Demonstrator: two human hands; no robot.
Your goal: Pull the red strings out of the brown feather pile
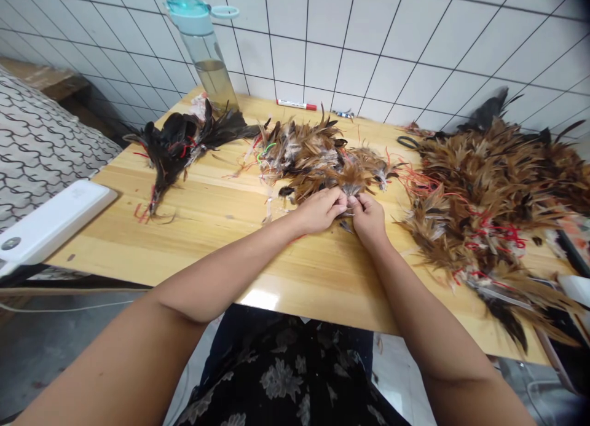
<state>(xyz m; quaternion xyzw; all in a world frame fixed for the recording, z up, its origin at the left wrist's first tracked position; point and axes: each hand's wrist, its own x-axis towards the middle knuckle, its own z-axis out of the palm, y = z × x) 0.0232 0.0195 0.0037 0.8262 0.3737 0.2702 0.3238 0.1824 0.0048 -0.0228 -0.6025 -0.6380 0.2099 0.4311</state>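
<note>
A white, dark-lined tiled wall (286, 66) backs the glossy pale-wood table (216, 235) I'm watching. In the head view, the left hand (321, 209) and right hand (369, 218) pinch a fluffy brown feather tuft (354, 180) between them, fingertips closed. From there, a mottled brown feather pile (306, 148) lies at eleven o'clock, glossy black feather bundles (175, 134) at ten, a larger brown heap (493, 161) at three.

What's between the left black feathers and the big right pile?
Head view: a smaller brown feather pile, left hand and right hand at its near edge, then red threads.
</note>
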